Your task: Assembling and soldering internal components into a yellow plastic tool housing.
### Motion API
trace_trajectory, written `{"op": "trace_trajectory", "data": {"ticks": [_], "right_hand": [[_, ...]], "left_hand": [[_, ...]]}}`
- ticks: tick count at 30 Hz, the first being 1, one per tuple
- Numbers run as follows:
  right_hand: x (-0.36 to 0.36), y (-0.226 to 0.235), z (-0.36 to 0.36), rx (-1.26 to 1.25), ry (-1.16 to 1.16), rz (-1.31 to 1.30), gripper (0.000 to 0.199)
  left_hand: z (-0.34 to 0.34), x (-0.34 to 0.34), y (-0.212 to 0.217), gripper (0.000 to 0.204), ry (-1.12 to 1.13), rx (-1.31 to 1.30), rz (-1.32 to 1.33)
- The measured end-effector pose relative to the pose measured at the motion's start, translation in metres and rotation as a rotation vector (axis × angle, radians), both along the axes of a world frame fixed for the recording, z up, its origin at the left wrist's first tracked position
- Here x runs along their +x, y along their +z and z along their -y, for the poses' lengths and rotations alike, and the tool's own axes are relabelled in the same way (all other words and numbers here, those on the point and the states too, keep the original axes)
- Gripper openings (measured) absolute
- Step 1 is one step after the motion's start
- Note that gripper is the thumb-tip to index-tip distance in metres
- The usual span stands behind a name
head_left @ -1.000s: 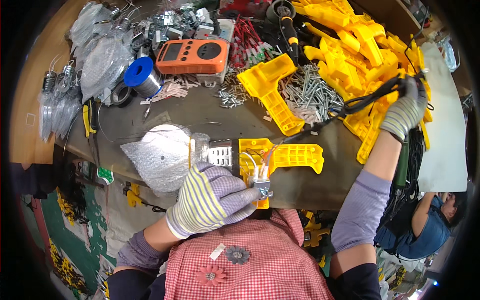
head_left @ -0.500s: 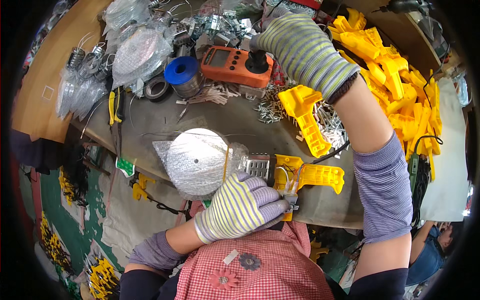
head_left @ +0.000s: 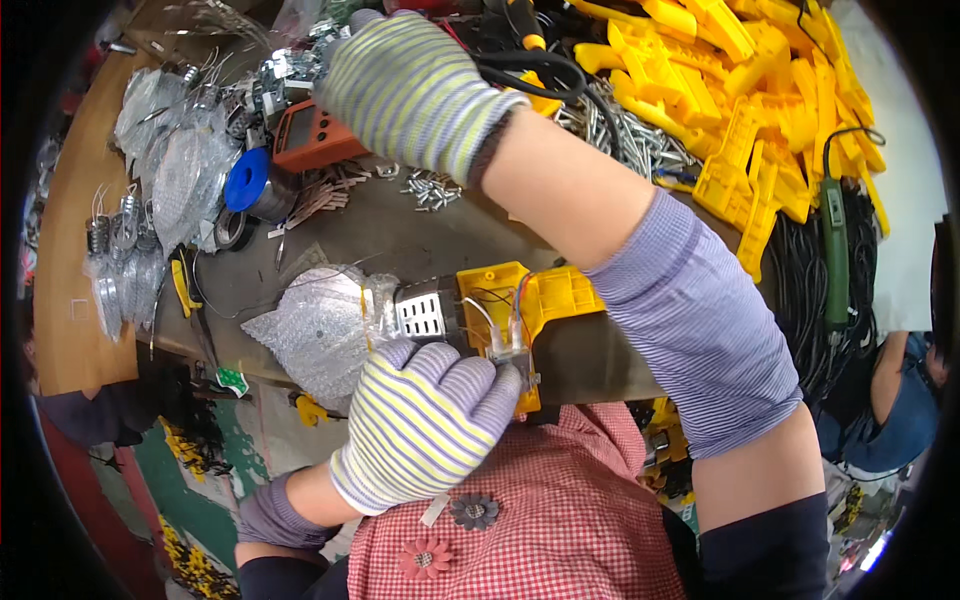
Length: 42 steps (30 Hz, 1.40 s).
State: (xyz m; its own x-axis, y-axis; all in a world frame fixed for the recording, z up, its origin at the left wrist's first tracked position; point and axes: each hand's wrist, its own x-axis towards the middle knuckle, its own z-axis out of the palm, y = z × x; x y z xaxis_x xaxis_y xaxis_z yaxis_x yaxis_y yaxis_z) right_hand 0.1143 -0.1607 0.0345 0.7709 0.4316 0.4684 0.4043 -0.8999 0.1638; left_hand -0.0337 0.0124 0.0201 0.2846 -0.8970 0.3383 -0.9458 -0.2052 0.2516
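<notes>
My left hand [head_left: 425, 420], in a striped knit glove, has its fingers curled round a small grey block with wires [head_left: 512, 358] at the near side of an open yellow housing half [head_left: 555, 300]. White, red and blue wires run inside that housing. Joined to its left is a slotted metal sleeve [head_left: 422, 313], leading to a round part wrapped in bubble film [head_left: 325, 325]. My right hand [head_left: 410, 95], gloved alike, reaches across to the far left, over an orange meter [head_left: 312, 137] and beside loose small metal parts [head_left: 285, 75]. Its fingertips are hidden.
Yellow housing pieces [head_left: 690, 70] are heaped at the far right, with screws [head_left: 640, 145] beside them. A blue solder spool [head_left: 248, 180], yellow-handled pliers [head_left: 185, 285] and bubble-wrapped parts [head_left: 185, 190] lie at left. A green tool [head_left: 835, 250] rests on black cables; another person [head_left: 885, 400] is at right.
My right hand has moved left from the meter's black knob towards the loose metal parts. My left hand keeps its hold at the housing. The whole view has shifted.
</notes>
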Motion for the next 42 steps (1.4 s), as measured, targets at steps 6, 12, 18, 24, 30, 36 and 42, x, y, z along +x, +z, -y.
{"op": "trace_trajectory", "data": {"ticks": [6,12,18,24,30,36,42], "right_hand": [[-0.005,-0.001,-0.004,0.129,-0.011,-0.054,0.016],[-0.012,0.002,0.002,0.164,-0.013,-0.085,0.022],[-0.011,0.003,-0.005,0.198,0.043,-0.059,0.022],[-0.009,-0.003,0.004,0.209,0.028,-0.085,0.022],[-0.012,0.000,0.002,0.180,0.026,-0.091,0.020],[-0.010,0.001,-0.001,0.163,0.013,-0.078,0.020],[-0.016,0.005,0.009,0.119,0.032,-0.094,0.020]], "left_hand": [[0.027,-0.008,0.034,0.027,-0.270,0.479,0.417],[0.049,0.007,0.027,0.015,-0.442,0.597,0.443],[0.032,0.006,0.020,0.016,-0.126,0.598,0.181],[0.020,0.021,0.010,0.024,-0.209,0.193,-0.112],[0.008,0.027,0.009,0.027,-0.243,0.270,-0.097],[0.014,0.028,0.012,0.017,-0.232,0.255,-0.071],[0.019,0.023,0.012,0.017,-0.275,0.364,0.034]]}}
